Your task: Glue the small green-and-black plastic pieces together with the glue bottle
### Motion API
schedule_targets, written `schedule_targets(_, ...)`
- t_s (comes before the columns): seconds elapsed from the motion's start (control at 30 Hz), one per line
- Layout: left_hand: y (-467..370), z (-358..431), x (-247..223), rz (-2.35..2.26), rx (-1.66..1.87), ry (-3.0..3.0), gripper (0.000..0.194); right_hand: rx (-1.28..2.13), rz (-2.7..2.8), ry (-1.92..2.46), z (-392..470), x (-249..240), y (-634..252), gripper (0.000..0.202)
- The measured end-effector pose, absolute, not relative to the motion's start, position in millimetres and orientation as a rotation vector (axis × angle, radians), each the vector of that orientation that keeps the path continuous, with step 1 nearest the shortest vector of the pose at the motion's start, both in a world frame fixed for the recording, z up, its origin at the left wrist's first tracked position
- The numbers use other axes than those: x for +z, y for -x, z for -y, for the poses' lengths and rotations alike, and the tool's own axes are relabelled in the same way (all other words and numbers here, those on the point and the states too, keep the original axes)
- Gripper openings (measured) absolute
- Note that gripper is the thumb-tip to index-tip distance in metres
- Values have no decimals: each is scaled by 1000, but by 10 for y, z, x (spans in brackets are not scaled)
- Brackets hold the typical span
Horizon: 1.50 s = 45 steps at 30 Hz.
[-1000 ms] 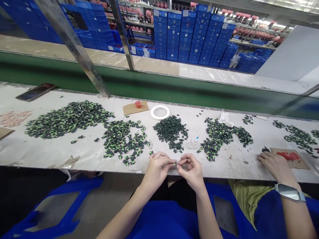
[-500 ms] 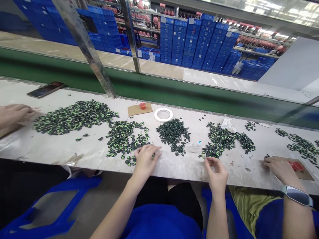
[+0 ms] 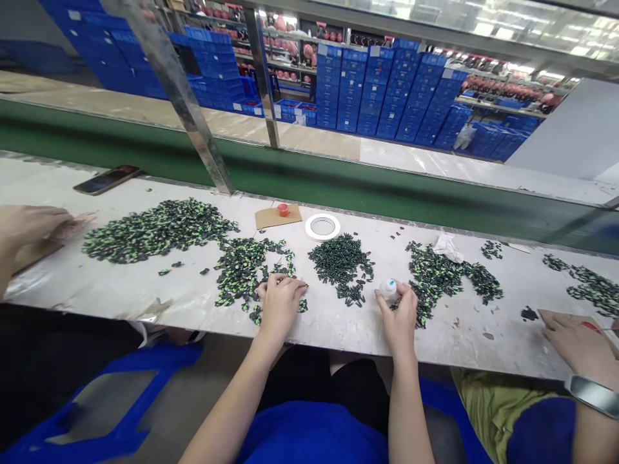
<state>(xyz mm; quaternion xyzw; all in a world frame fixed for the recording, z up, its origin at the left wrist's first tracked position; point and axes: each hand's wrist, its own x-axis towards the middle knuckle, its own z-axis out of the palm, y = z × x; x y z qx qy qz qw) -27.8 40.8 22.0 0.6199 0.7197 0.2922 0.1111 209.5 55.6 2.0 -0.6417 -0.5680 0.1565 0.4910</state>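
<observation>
My left hand [image 3: 280, 298] is closed in a pinch, with a small dark part [image 3: 305, 285] just showing at the fingertips. It is at the front edge of a loose heap of black-and-green parts [image 3: 236, 264], and one such piece lies beside its fingers. My right hand [image 3: 401, 312] has its thumb and fingers around a small white bottle with a blue tip [image 3: 387, 289]. That bottle is tilted so the tip points toward me. Between my hands and a little farther back is a pile of plain dark green parts [image 3: 341, 261].
A white tape roll [image 3: 322, 227] and cardboard with a red cap [image 3: 283, 210] lie at the back. Another black-and-green heap [image 3: 435, 277] with crumpled tissue [image 3: 447, 247] is right. Co-workers' hands [image 3: 578, 341] work at both sides. A phone [image 3: 107, 180] lies far left.
My right hand has moved left and taken hold of the white bottle, which stood on the table before. My left hand has stayed near the left heap, its fingers turned slightly. The view has shifted slightly.
</observation>
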Motion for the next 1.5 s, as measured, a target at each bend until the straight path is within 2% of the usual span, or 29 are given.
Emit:
schedule_targets(0.13, 91, -339, 181, -1858, 901, -1856, 13, 819, 1279, 1408, -399, 107, -2080, 38)
schedule_targets(0.2, -21, -300, 144, -1775, 884, -1845, 11, 901, 1215, 1326, -325, 121, -2069, 35)
schedule_targets(0.3, -114, -265, 95, -1768, 871, -1800, 9, 866, 1035, 1250, -260, 107, -2045, 31)
schedule_targets(0.47, -92, -257, 80, -1744, 866, -1756, 15, 849, 811, 1248, -242, 41, -1968, 39)
schedule_targets(0.8, -118, -251, 113, -1778, 844, -1744, 15, 800, 1003, 1538, -231, 89, -1816, 45)
schedule_targets(1.03, -113, -259, 93, -1786, 813, -1752, 14, 815, 1028, 1546, -217, 144, -1782, 40)
schedule_targets(1.5, -106, -250, 95, -1768, 834, -1755, 11, 748, 1101, 1545, -229, 168, -1747, 43)
